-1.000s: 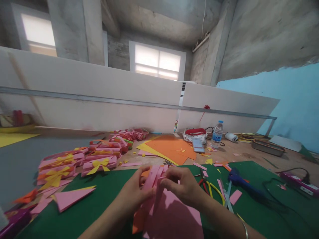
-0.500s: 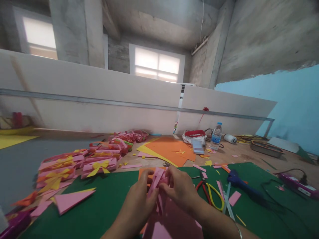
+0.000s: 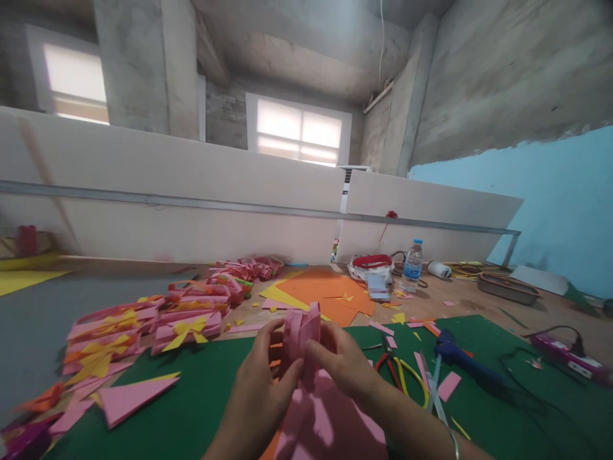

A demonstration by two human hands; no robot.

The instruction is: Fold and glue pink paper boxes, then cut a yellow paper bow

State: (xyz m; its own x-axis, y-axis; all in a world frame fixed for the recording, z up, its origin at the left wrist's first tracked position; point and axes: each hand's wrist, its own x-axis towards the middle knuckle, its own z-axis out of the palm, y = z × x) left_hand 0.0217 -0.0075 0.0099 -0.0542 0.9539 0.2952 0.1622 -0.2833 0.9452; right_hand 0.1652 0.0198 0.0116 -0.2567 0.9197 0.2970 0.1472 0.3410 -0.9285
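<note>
Between my two hands is a small folded pink paper piece (image 3: 301, 333), shaped like a little handbag with strips running up it. My left hand (image 3: 265, 377) curls around its left side, thumb across the front. From the right, my right hand (image 3: 338, 358) grips it, with the thumb pressed on its front. Below them lies a pink sheet (image 3: 330, 421) with folded parts, over some orange paper. Red-and-yellow handled pliers (image 3: 402, 374) and scissors (image 3: 435, 390) lie right of my right hand on the green mat (image 3: 211, 390).
Finished pink paper bags with yellow bows (image 3: 189, 329) are piled at the left. Orange sheets (image 3: 311, 291) lie behind my hands. A blue glue gun (image 3: 467, 358), a water bottle (image 3: 412, 267) and a purple power strip (image 3: 569, 358) are at the right. Paper scraps are scattered about.
The pink paper piece has been turned more upright and raised slightly, its top now standing above my fingers. My hands have shifted their hold around it. The view has tilted slightly.
</note>
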